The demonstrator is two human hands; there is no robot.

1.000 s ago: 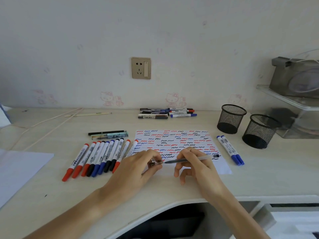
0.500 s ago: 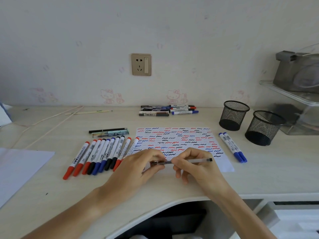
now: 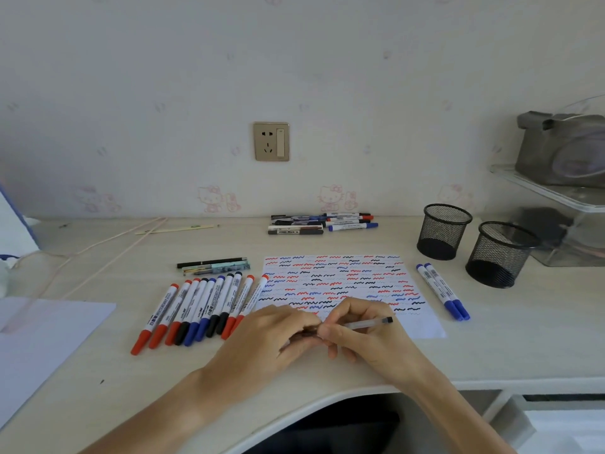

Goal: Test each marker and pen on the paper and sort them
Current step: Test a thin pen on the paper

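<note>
Hands meet at the near edge of the counter (image 3: 491, 348); the right hand (image 3: 370, 335) has its fingers curled round a clear-barrelled pen (image 3: 370, 324), which lies almost level with its black end pointing right; the left hand (image 3: 271, 335) has fingers and thumb curled in against the pen's left end, pinching something small and dark there, though whether that is a cap I cannot tell. Both hands sit over the near edge of the paper (image 3: 422, 326), a white sheet covered with short red, blue and black squiggles. Just left of the sheet lies a row of whiteboard markers (image 3: 196, 309), side by side and slanted, with red, black and blue caps toward the person; beyond that row rest a black pen (image 3: 209, 263) and a pale patterned pen (image 3: 222, 268), close together. Just right of the sheet lie two blue markers (image 3: 440, 290), touching along their length; further right stand two black mesh cups (image 3: 443, 232), upright and near each other. Against the wall lies a loose cluster of markers and pens (image 3: 320, 222); above it a wall socket (image 3: 271, 141) is set in the wallpaper. A second white sheet (image 3: 42, 339) lies at the far left.
</note>
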